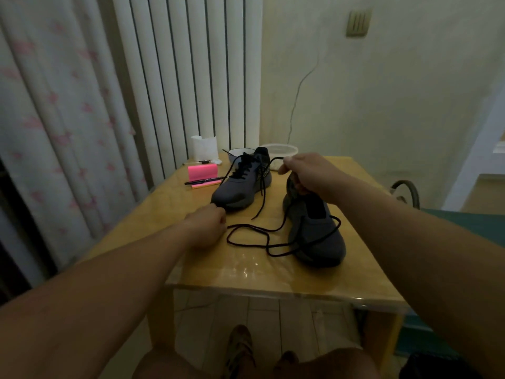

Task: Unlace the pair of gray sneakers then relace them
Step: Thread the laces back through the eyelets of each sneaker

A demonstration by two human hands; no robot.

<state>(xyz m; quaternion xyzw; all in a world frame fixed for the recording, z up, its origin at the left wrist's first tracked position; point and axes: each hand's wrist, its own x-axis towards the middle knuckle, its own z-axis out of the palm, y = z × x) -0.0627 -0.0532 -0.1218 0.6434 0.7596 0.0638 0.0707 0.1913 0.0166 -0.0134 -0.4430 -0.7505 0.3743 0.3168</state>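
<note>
Two gray sneakers stand on a wooden table (363, 269). The far left sneaker (240, 187) still carries its black lace (261, 187) in the upper eyelets. One strand of it runs up to my right hand (303, 170), which pinches it near the end. That hand's lower fingers lie against the collar of the near right sneaker (319, 233). This sneaker has no lace in it. A loose black lace (246, 228) is draped over it and loops onto the table. My left hand (207, 225) is curled at the left sneaker's toe and holds it.
Behind the sneakers are a pink notepad (202, 170) with pens, a white cup (203, 149), a bowl (237, 153) and a plastic container (281, 151). Curtains hang to the left. A chair (404, 192) stands to the right. My legs are below the table's front edge.
</note>
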